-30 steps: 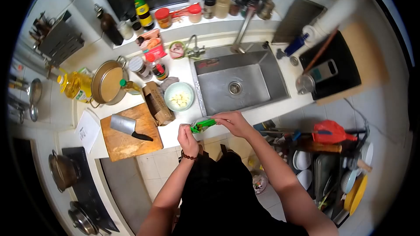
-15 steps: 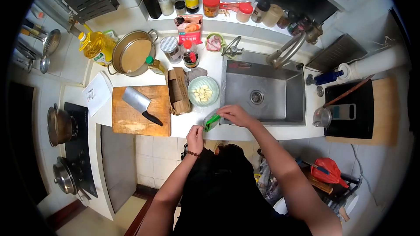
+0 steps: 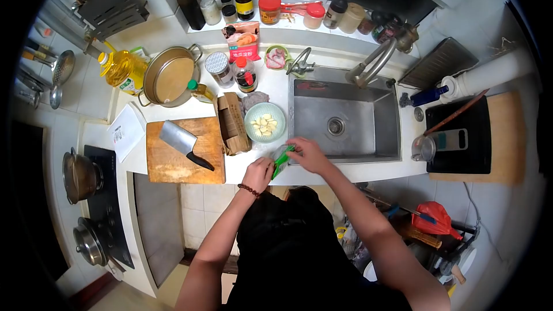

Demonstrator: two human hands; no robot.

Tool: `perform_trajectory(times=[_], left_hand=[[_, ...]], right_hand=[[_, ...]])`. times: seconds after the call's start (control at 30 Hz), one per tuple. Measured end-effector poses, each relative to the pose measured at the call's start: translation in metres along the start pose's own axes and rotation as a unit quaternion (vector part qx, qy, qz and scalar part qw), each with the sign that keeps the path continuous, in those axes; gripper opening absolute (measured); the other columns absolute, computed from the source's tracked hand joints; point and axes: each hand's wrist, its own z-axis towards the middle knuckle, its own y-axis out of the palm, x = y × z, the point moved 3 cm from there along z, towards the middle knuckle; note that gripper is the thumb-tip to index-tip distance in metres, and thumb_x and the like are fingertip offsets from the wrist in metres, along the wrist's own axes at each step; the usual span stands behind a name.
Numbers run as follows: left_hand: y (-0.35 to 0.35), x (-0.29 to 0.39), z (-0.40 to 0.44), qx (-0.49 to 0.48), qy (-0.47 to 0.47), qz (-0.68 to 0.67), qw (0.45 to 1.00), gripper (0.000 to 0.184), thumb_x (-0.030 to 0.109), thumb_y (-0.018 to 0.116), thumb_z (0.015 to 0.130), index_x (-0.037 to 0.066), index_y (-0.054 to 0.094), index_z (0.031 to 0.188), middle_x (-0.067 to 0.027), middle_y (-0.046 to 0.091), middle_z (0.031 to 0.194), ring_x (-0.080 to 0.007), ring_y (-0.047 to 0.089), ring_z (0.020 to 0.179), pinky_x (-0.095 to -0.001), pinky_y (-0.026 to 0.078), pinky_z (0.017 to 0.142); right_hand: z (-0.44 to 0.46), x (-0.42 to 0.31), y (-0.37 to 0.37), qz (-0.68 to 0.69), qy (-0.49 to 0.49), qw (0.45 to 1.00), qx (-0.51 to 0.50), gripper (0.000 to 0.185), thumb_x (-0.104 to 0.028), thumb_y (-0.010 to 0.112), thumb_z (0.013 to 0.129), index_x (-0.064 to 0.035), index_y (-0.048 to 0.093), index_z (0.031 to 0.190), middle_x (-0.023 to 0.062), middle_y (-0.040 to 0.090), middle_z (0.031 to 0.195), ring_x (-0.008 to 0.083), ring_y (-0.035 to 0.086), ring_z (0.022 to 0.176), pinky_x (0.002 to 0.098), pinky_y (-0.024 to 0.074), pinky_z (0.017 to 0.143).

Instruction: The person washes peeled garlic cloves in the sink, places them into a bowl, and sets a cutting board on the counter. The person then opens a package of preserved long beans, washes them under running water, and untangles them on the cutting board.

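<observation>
Packet (image 3: 281, 167), bright green, is pinched at both ends: I see the left hand (image 3: 260, 173) gripping its lower end, the right hand (image 3: 308, 154) gripping the upper one. It hangs over the counter's front edge, near the sink (image 3: 368, 129). Just beyond stands a bowl (image 3: 279, 136) of peeled cloves (image 3: 265, 124); left of that, a cleaver (image 3: 183, 141) lies across the wooden board (image 3: 167, 168).

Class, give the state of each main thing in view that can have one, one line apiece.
Green packet: pinched by left hand and right hand; whether opened, unclear
Cleaver: lying flat on cutting board
Bowl: uncovered, holding pale pieces
Large pot: uncovered
Oil bottle: standing, capped
Large tap: no water seen running
Sink: no standing water visible
</observation>
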Motion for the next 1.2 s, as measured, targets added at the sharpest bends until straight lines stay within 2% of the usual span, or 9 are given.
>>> perform_trajectory(times=[0.07, 0.13, 0.27, 0.47, 0.67, 0.83, 0.97, 1.03, 1.2], left_hand=[[0.004, 0.004, 0.005, 0.017, 0.026, 0.015, 0.999, 0.013, 0.005, 0.062, 0.092, -0.004, 0.067, 0.099, -0.0228, 0.069, 0.090, -0.0406, 0.068, 0.084, -0.0433, 0.056, 0.074], [0.008, 0.005, 0.006, 0.026, -0.004, -0.003, 1.000, 0.012, 0.005, 0.062, 0.093, -0.004, 0.067, 0.097, -0.0237, 0.068, 0.090, -0.0421, 0.067, 0.084, -0.0452, 0.055, 0.075], [0.016, 0.010, 0.008, 0.010, 0.011, -0.004, 1.000, 0.011, 0.006, 0.062, 0.092, -0.004, 0.066, 0.096, -0.0245, 0.068, 0.090, -0.0424, 0.067, 0.084, -0.0459, 0.054, 0.074], [0.015, 0.017, 0.018, -0.010, 0.019, -0.013, 1.000, 0.009, 0.004, 0.063, 0.091, -0.004, 0.063, 0.095, -0.0250, 0.067, 0.088, -0.0434, 0.066, 0.083, -0.0469, 0.053, 0.073], [0.012, 0.016, 0.021, -0.025, 0.024, 0.003, 0.999, 0.010, 0.004, 0.064, 0.089, -0.004, 0.058, 0.093, -0.0256, 0.065, 0.085, -0.0447, 0.064, 0.082, -0.0486, 0.052, 0.071], [0.012, 0.007, 0.020, -0.012, 0.013, 0.015, 1.000, 0.011, 0.001, 0.064, 0.086, -0.004, 0.056, 0.092, -0.0264, 0.064, 0.084, -0.0456, 0.064, 0.080, -0.0497, 0.052, 0.070], [0.008, 0.003, 0.022, -0.026, 0.009, 0.006, 1.000, 0.014, 0.003, 0.066, 0.086, -0.004, 0.055, 0.092, -0.0268, 0.064, 0.084, -0.0459, 0.064, 0.080, -0.0504, 0.051, 0.070], [0.010, 0.006, 0.027, -0.048, 0.031, 0.008, 0.998, 0.014, 0.003, 0.065, 0.086, -0.003, 0.054, 0.092, -0.0270, 0.064, 0.083, -0.0466, 0.064, 0.080, -0.0515, 0.052, 0.070], [0.018, 0.014, 0.039, -0.077, 0.022, 0.064, 0.995, 0.015, 0.010, 0.062, 0.090, -0.002, 0.054, 0.093, -0.0294, 0.065, 0.085, -0.0486, 0.065, 0.081, -0.0547, 0.053, 0.071]], right_hand=[[-0.013, -0.017, 0.012, -0.038, 0.047, 0.996, 0.067, 0.061, -0.020, 0.075, 0.087, -0.0019, 0.051, 0.140, 0.0210, 0.059, 0.133, 0.0339, 0.063, 0.112, 0.0399, 0.0507, 0.095], [-0.028, -0.025, 0.029, -0.074, 0.041, 0.985, 0.153, 0.092, -0.021, 0.077, 0.083, -0.0001, 0.023, 0.155, 0.0283, 0.041, 0.147, 0.0420, 0.046, 0.134, 0.0452, 0.0416, 0.109], [-0.034, -0.025, 0.049, -0.067, 0.067, 0.974, 0.204, 0.102, -0.016, 0.076, 0.081, 0.0024, 0.011, 0.157, 0.0318, 0.031, 0.153, 0.0466, 0.032, 0.144, 0.0476, 0.0340, 0.116], [-0.029, -0.025, 0.056, -0.108, 0.049, 0.952, 0.281, 0.094, -0.007, 0.070, 0.081, 0.0054, 0.013, 0.155, 0.0344, 0.026, 0.154, 0.0509, 0.032, 0.141, 0.0489, 0.0366, 0.114], [-0.024, -0.015, 0.070, -0.167, 0.041, 0.937, 0.305, 0.083, -0.003, 0.060, 0.087, 0.0057, 0.015, 0.155, 0.0363, 0.045, 0.141, 0.0509, 0.058, 0.115, 0.0483, 0.0541, 0.089], [-0.019, -0.007, 0.073, -0.155, 0.086, 0.950, 0.258, 0.074, -0.007, 0.058, 0.088, 0.0062, 0.024, 0.153, 0.0328, 0.065, 0.094, 0.0478, 0.066, 0.076, 0.0525, 0.0547, 0.068], [-0.021, -0.007, 0.076, -0.121, 0.028, 0.937, 0.326, 0.065, -0.005, 0.059, 0.088, 0.0014, 0.034, 0.148, 0.0306, 0.065, 0.088, 0.0485, 0.065, 0.074, 0.0538, 0.0535, 0.066], [-0.025, -0.006, 0.073, -0.082, -0.012, 0.936, 0.343, 0.043, -0.003, 0.061, 0.087, -0.0016, 0.049, 0.129, 0.0288, 0.066, 0.087, 0.0490, 0.064, 0.072, 0.0548, 0.0521, 0.064], [-0.027, -0.007, 0.065, -0.115, -0.012, 0.946, 0.302, 0.021, -0.001, 0.063, 0.085, -0.0014, 0.053, 0.104, 0.0256, 0.065, 0.087, 0.0476, 0.063, 0.077, 0.0537, 0.0516, 0.065]])
